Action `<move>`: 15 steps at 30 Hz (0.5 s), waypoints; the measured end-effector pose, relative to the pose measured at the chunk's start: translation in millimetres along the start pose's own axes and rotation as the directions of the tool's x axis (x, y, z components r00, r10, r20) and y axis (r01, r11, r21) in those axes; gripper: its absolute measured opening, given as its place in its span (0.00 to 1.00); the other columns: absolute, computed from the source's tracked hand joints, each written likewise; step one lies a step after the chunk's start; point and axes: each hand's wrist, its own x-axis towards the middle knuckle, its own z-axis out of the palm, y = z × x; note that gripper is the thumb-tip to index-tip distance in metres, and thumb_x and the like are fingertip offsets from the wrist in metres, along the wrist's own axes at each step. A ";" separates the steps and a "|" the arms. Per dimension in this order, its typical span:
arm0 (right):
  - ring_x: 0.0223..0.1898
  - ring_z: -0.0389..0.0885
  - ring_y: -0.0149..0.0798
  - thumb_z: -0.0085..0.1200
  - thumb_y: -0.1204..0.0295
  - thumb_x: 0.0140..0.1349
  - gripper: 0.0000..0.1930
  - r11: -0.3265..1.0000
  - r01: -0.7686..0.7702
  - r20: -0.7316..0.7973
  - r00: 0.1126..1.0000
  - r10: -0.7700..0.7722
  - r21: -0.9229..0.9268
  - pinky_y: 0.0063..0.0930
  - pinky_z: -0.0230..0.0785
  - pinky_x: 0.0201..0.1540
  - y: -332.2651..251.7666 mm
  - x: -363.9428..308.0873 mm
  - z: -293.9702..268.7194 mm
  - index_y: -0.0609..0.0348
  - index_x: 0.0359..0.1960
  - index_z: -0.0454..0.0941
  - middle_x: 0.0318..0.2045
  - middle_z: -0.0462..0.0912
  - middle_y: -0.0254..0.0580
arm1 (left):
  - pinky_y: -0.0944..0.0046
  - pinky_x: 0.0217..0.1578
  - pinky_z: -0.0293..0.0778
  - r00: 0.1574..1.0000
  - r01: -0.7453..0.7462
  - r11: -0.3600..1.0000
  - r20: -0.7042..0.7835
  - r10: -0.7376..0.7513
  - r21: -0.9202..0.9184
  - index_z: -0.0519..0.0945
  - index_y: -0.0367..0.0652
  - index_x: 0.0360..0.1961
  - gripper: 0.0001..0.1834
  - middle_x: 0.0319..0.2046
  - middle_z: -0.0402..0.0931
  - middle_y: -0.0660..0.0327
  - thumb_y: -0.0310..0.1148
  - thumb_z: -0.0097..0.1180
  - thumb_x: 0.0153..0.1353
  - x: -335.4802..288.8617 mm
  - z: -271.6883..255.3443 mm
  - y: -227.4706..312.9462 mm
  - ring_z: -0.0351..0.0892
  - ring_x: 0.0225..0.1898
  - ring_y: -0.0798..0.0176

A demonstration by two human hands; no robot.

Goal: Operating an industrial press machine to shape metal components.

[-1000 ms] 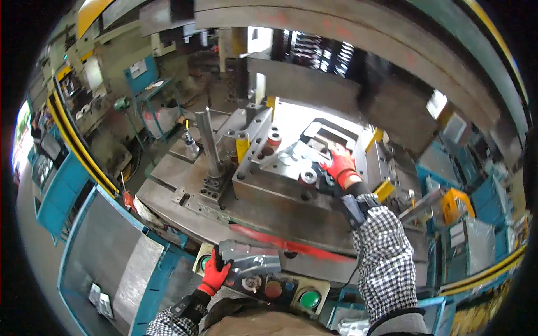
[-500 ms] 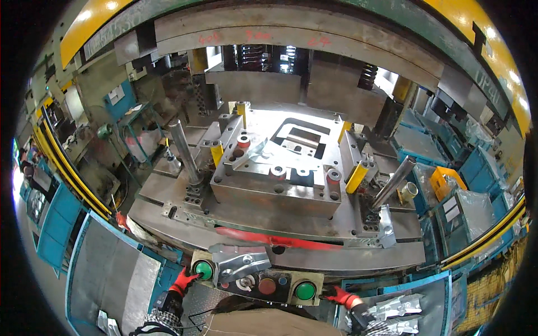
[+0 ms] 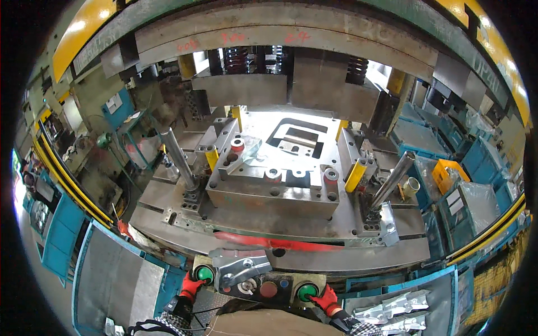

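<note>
My left hand (image 3: 192, 285), in a red glove, reaches the left green push button (image 3: 205, 273) of a control box, fingers apart and holding nothing. On the box's other end my right hand (image 3: 327, 301), also red-gloved, touches the right green push button (image 3: 307, 292) with its fingers outstretched. Between them a bent grey metal part (image 3: 242, 267) lies tilted on the box, beside a red button (image 3: 268, 289). Beyond, a thin shiny formed sheet-metal piece (image 3: 251, 150) sits on the lower die (image 3: 272, 204). The upper die (image 3: 241, 89) hangs raised above it.
Steel guide posts (image 3: 180, 154) and yellow pins (image 3: 356, 176) stand around the die. A red strip (image 3: 280, 242) runs along the bed's front. Formed metal parts (image 3: 400, 305) lie in the right bin; a blue-rimmed bin (image 3: 120, 269) stands left.
My right hand has moved left from beside the box onto the right green button. My left hand has shifted slightly at its button. The view has turned a little.
</note>
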 end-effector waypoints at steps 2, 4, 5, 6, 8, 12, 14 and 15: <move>0.61 0.76 0.60 0.73 0.32 0.36 0.61 0.998 0.056 -0.018 0.998 -0.057 -0.040 0.53 0.72 0.61 -3.9 -1.1 -2.6 0.59 0.69 0.66 0.58 0.78 0.62 | 0.56 0.55 0.80 0.982 -0.179 0.979 0.038 0.183 -0.093 0.70 0.36 0.66 0.49 0.57 0.79 0.53 0.23 0.81 0.41 1.4 -1.5 -1.3 0.81 0.55 0.56; 0.61 0.76 0.61 0.73 0.33 0.36 0.61 0.999 0.025 -0.018 0.999 -0.026 -0.034 0.53 0.72 0.61 -4.4 -0.8 -2.9 0.58 0.69 0.66 0.58 0.77 0.62 | 0.64 0.32 0.73 0.990 -0.139 0.985 0.005 0.141 -0.101 0.73 0.43 0.64 0.44 0.42 0.81 0.62 0.24 0.80 0.43 3.7 -1.4 -5.1 0.76 0.33 0.66; 0.61 0.76 0.61 0.74 0.33 0.36 0.61 0.999 -0.011 0.002 1.000 0.011 -0.031 0.53 0.72 0.61 -3.5 -0.2 -2.4 0.58 0.69 0.66 0.59 0.77 0.62 | 0.65 0.26 0.71 0.984 -0.174 0.985 -0.031 0.173 -0.005 0.74 0.45 0.64 0.43 0.39 0.81 0.64 0.25 0.80 0.44 5.6 -1.4 -7.2 0.75 0.27 0.69; 0.61 0.76 0.61 0.74 0.33 0.36 0.61 1.000 0.024 0.010 1.000 -0.024 -0.013 0.53 0.72 0.61 -2.4 0.4 -1.1 0.58 0.69 0.66 0.59 0.77 0.62 | 0.67 0.21 0.69 0.966 -0.259 0.966 -0.015 0.259 -0.009 0.75 0.46 0.63 0.42 0.35 0.82 0.66 0.26 0.80 0.45 7.3 -2.0 -9.6 0.74 0.22 0.71; 0.61 0.76 0.61 0.74 0.33 0.36 0.60 1.000 0.021 -0.033 0.999 -0.022 -0.006 0.53 0.72 0.61 0.8 2.2 2.3 0.59 0.68 0.66 0.60 0.77 0.62 | 0.67 0.21 0.70 0.945 -0.326 0.945 0.004 0.327 -0.011 0.74 0.46 0.64 0.43 0.36 0.82 0.66 0.26 0.80 0.44 11.7 -0.5 -13.3 0.74 0.23 0.71; 0.62 0.76 0.61 0.74 0.33 0.36 0.60 1.000 0.021 -0.027 0.999 -0.021 -0.005 0.53 0.71 0.62 5.2 4.9 7.3 0.59 0.68 0.66 0.60 0.77 0.61 | 0.67 0.21 0.70 0.936 -0.351 0.931 -0.014 0.352 -0.102 0.73 0.46 0.66 0.45 0.38 0.83 0.66 0.26 0.81 0.44 12.9 1.6 -13.2 0.75 0.23 0.71; 0.61 0.77 0.61 0.74 0.33 0.36 0.60 0.999 -0.033 0.006 0.999 0.033 0.010 0.53 0.72 0.61 5.1 4.9 6.2 0.59 0.68 0.66 0.60 0.77 0.61 | 0.67 0.20 0.69 0.945 -0.325 0.944 0.001 0.326 -0.062 0.73 0.46 0.66 0.46 0.37 0.82 0.66 0.26 0.81 0.44 9.6 0.9 -8.0 0.74 0.22 0.71; 0.61 0.77 0.61 0.74 0.33 0.36 0.60 1.000 0.020 -0.009 1.000 -0.020 0.009 0.53 0.72 0.61 4.2 4.7 4.7 0.59 0.68 0.67 0.60 0.77 0.61 | 0.67 0.20 0.69 0.948 -0.317 0.947 0.006 0.318 -0.049 0.72 0.46 0.67 0.46 0.37 0.82 0.66 0.26 0.81 0.44 7.6 0.7 -4.9 0.74 0.22 0.71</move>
